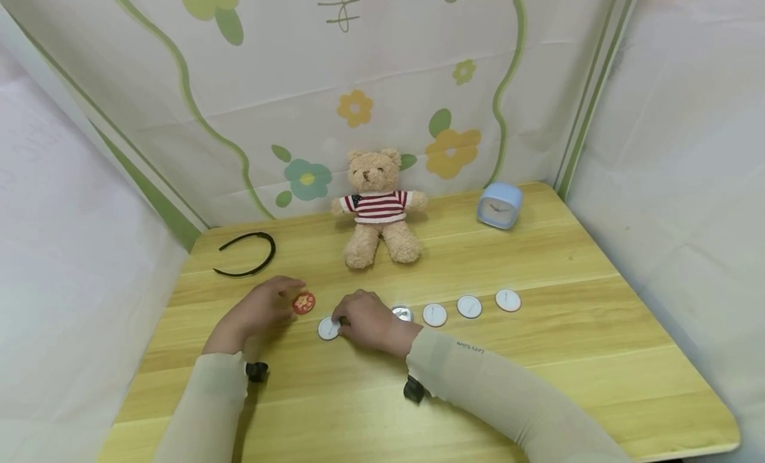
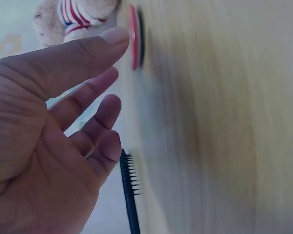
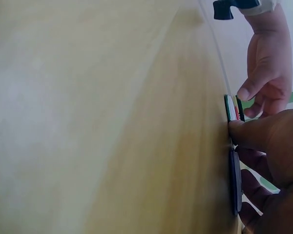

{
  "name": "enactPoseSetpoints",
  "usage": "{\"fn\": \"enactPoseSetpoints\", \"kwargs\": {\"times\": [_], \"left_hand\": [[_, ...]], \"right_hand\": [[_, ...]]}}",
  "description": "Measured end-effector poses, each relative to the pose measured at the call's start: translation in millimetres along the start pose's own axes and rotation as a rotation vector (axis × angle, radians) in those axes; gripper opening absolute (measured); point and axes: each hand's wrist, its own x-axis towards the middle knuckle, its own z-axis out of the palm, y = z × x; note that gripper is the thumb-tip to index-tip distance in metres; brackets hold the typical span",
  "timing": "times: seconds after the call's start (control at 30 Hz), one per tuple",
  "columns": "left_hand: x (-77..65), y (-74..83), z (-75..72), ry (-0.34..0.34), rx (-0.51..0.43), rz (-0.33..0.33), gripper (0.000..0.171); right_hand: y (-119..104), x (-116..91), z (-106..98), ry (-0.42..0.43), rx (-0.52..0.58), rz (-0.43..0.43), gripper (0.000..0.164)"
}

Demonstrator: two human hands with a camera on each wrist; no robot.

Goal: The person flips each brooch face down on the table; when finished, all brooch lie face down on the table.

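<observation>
A red round badge (image 1: 303,303) lies flat on the wooden table (image 1: 538,357). My left hand (image 1: 285,295) lies beside it with the thumb tip against its rim and the other fingers relaxed; the left wrist view shows the thumb on the red badge (image 2: 133,36). My right hand (image 1: 342,323) curls over a white round badge (image 1: 327,329), fingertips at its edge. In the right wrist view that badge (image 3: 234,183) shows edge-on under my right hand (image 3: 244,146), with the red badge (image 3: 233,108) and the left hand (image 3: 266,73) beyond it.
A row of round badges runs to the right: a silver one (image 1: 403,313) and three white ones (image 1: 434,315), (image 1: 469,306), (image 1: 508,300). A teddy bear (image 1: 379,207) and a blue clock (image 1: 499,205) stand at the back. A black headband (image 1: 248,254) lies at back left.
</observation>
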Motion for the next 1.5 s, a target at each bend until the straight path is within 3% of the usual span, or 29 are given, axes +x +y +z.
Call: {"fn": "enactPoseSetpoints", "kwargs": {"times": [0.3, 0.57, 1.17, 1.5], "left_hand": [[7.7, -9.2, 2.5, -0.035, 0.008, 0.018, 0.049], [6.4, -1.1, 1.7, -0.031, 0.094, 0.067, 0.047], [-32.1, -3.7, 8.9, -0.042, 0.055, 0.042, 0.043], [-39.8, -1.6, 10.5, -0.047, 0.014, 0.044, 0.043]], "right_hand": [[-3, 0, -2, 0.002, -0.013, -0.014, 0.021], [-1, 0, -1, 0.009, -0.022, -0.011, 0.02], [-5, -2, -5, 0.002, -0.008, 0.015, 0.02], [-3, -2, -1, 0.004, -0.007, 0.013, 0.022]]}}
